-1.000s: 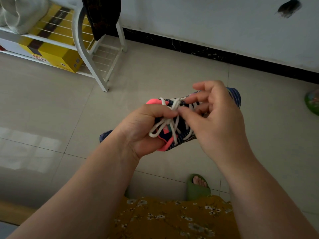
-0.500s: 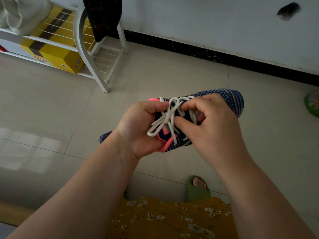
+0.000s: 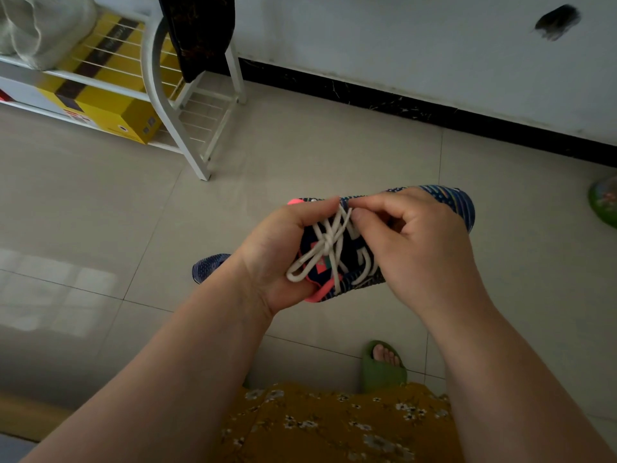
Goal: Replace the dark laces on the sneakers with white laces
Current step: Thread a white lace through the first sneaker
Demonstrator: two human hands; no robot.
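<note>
White lace (image 3: pixel 329 243) now sits drawn into a tight knot over the tongue of the sneaker (image 3: pixel 340 262), where half a second ago the strands were still bunched loosely between the two thumbs. The right hand (image 3: pixel 420 248) has dropped lower across the shoe since then, its index finger and thumb now pinching a strand just above the knot, the other fingers curled in behind. The left hand (image 3: pixel 277 259) has kept its place: its fingers are wrapped under the heel end, gripping the shoe, with the thumb lying along the top edge and its tip close to the right fingertips. One loop of lace hangs out below the knot, toward the left palm, and a loose end trails down past the pink collar.

The sneaker is held in the air in front of the person, between both hands, above the tiled floor (image 3: pixel 300 155). Its long axis runs roughly left to right, tilted a little upward at the right; the striped blue toe pokes out beyond the right knuckles, and the pink-trimmed heel opening lies in the left palm.

A second blue sneaker (image 3: pixel 208 267) lies on the floor, partly hidden behind the left wrist. A white wire rack (image 3: pixel 187 105) holding a yellow box (image 3: pixel 110 108) stands further back, beyond the left hand.
</note>
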